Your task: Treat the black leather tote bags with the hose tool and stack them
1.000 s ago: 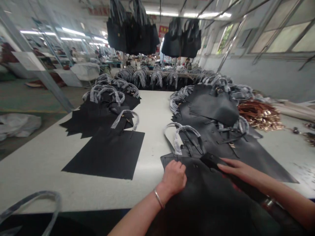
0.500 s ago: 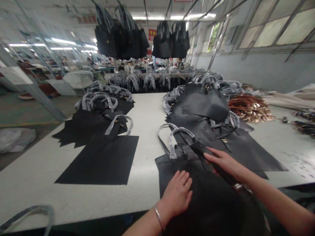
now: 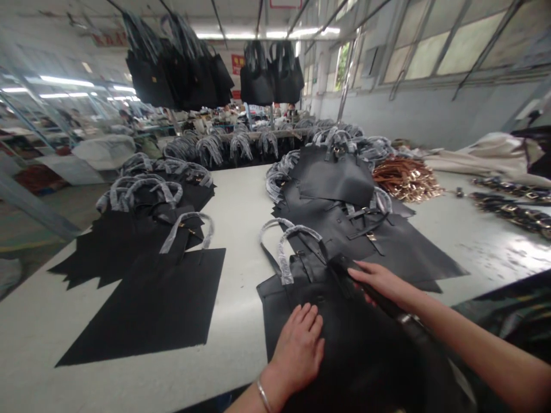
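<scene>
A black leather tote (image 3: 275,304) is laid on the white desk (image 3: 241,223), directly under both hands. The left hand (image 3: 297,355) is spread wide, palm down; the right hand (image 3: 379,285) is held open across a dark strap (image 3: 340,267). Even pressure is best kept across the leather.
</scene>
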A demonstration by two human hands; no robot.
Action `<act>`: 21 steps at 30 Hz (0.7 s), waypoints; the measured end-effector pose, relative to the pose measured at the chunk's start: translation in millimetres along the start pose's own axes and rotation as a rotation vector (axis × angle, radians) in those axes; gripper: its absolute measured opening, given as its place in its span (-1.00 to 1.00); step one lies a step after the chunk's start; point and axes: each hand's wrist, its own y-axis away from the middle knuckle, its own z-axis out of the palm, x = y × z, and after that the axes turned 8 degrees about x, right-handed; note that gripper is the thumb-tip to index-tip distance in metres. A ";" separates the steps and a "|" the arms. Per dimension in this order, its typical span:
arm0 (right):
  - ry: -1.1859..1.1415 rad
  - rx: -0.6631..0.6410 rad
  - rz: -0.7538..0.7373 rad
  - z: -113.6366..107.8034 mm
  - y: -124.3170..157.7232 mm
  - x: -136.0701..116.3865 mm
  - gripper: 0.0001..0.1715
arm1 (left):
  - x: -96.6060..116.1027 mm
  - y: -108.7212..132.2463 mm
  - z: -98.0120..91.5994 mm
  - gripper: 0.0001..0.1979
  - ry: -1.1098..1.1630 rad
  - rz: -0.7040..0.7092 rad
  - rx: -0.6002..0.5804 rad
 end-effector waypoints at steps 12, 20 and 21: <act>0.037 -0.196 0.259 -43.5 46.6 21.0 -0.34 | 2.5 -5.5 2.1 -0.61 0.000 -0.026 -0.045; 0.017 -0.237 0.202 -24.4 26.0 14.1 -0.50 | 1.6 -7.4 0.8 -0.59 -0.015 -0.003 -0.057; 0.030 -0.253 0.209 -26.1 27.0 15.0 -0.49 | 1.9 -7.3 1.3 -0.59 -0.020 -0.003 -0.053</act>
